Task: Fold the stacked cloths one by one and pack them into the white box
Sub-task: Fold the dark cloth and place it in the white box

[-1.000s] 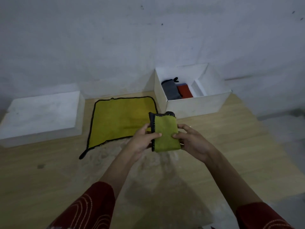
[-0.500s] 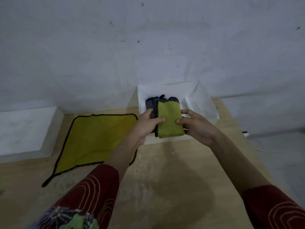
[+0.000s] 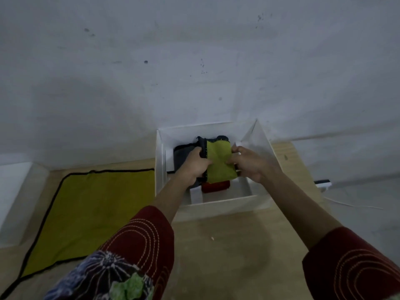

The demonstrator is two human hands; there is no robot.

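A folded yellow-green cloth [image 3: 219,161] with a dark stitched edge is held over the inside of the white box [image 3: 218,205]. My left hand [image 3: 194,167] grips its left edge and my right hand [image 3: 249,163] grips its right edge. Inside the box, a folded dark grey cloth [image 3: 183,155] lies at the left and a folded red cloth [image 3: 215,186] shows just below the held cloth. A flat yellow cloth [image 3: 91,215] with black trim lies spread on the wooden table to the left of the box.
The box stands against a white wall [image 3: 194,61] at the table's back. Another white block [image 3: 13,195] sits at the far left. The table's right edge [image 3: 307,169] drops off beside the box, with a white cable [image 3: 346,204] beyond it.
Both hands have carried the folded yellow-green cloth forward from over the table to over the inside of the box. The view has moved closer to the box.
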